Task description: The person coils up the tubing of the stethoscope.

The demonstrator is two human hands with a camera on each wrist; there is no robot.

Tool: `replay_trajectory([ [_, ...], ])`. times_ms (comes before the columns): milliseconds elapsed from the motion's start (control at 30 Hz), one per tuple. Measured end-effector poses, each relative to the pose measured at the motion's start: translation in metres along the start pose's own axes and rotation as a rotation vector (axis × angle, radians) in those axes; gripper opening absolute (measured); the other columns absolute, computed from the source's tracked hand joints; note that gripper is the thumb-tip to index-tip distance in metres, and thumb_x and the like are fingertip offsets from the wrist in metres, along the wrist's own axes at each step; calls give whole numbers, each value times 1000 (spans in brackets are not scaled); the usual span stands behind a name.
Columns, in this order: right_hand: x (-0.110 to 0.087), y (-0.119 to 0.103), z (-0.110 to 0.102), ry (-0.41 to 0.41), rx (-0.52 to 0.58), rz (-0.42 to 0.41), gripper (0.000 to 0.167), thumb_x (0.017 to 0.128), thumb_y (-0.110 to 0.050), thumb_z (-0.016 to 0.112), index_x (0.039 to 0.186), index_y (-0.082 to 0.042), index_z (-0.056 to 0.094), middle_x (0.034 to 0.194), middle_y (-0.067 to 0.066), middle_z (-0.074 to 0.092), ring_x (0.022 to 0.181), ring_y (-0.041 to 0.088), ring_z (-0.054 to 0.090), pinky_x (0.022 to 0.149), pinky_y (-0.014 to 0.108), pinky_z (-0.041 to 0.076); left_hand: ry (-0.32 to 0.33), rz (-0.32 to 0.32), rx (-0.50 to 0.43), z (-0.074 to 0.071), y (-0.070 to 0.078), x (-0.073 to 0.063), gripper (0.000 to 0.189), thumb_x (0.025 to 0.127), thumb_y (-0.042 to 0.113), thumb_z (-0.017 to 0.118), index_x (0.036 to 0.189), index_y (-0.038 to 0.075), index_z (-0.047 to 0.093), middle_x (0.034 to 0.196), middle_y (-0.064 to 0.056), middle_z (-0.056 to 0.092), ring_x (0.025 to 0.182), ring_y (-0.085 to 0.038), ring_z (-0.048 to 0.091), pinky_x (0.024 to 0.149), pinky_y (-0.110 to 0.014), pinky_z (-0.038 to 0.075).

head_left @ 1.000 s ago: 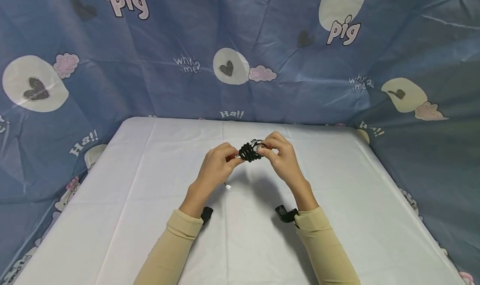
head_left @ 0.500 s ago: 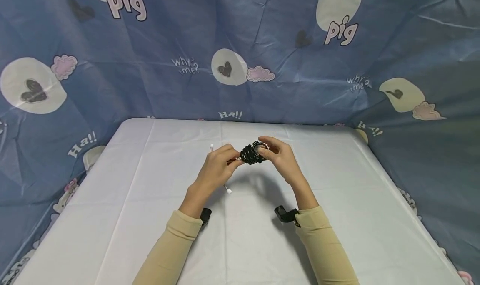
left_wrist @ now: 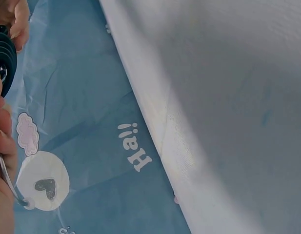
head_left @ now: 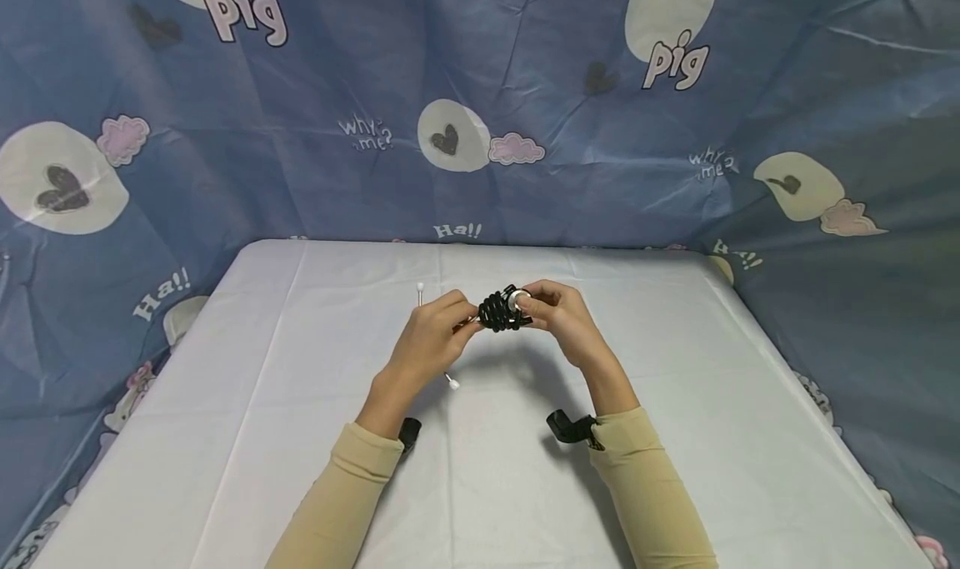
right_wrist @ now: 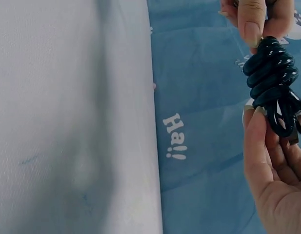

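Note:
A black cord [head_left: 501, 311] is wound into a tight, thick coil and held above the table between both hands. My left hand [head_left: 427, 336] pinches the coil's left end and holds a thin metal rod [left_wrist: 8, 178], whose white tips [head_left: 453, 383] stick out past the hand. The rod's full shape is hidden by the fingers. From the other side my right hand [head_left: 566, 323] grips the coil's right end, with thumb and fingers about it. Cord loops [right_wrist: 283, 117] and shiny metal parts show there in the right wrist view. A round silvery piece [head_left: 517, 300] lies by the right thumb.
The hands are over a white-covered table [head_left: 225, 436]. A blue printed cloth [head_left: 337, 186] hangs behind it and around its sides. Black wrist cameras [head_left: 572, 427] are worn below both hands.
My right fingers have loosened and then closed about the coil's right end again. The bundle has turned slightly, and the rod's upper white tip has come into sight beyond the left hand.

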State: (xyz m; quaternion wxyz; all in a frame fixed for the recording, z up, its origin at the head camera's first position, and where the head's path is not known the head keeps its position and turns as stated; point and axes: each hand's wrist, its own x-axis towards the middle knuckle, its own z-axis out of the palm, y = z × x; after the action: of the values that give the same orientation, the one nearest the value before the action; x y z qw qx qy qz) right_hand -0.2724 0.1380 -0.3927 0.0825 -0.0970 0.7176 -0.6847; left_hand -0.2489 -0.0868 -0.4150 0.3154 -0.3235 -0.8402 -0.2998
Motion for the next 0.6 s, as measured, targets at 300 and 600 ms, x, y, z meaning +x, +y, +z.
replay_trajectory([
  [300, 0, -1, 0, -22, 27, 18, 27, 95, -3, 61, 117, 12, 54, 97, 4, 56, 86, 12, 63, 82, 34, 60, -21, 34, 77, -3, 2, 1, 8, 82, 11, 79, 82, 11, 71, 79, 4, 60, 63, -7, 52, 58, -24, 48],
  [600, -2, -5, -5, -42, 61, 48, 18, 94, -4, 62, 108, 4, 55, 96, 3, 54, 82, 12, 62, 73, 35, 61, -11, 46, 68, -2, 5, 2, 11, 79, 10, 82, 82, 11, 72, 78, 4, 61, 62, -7, 53, 57, -24, 48],
])
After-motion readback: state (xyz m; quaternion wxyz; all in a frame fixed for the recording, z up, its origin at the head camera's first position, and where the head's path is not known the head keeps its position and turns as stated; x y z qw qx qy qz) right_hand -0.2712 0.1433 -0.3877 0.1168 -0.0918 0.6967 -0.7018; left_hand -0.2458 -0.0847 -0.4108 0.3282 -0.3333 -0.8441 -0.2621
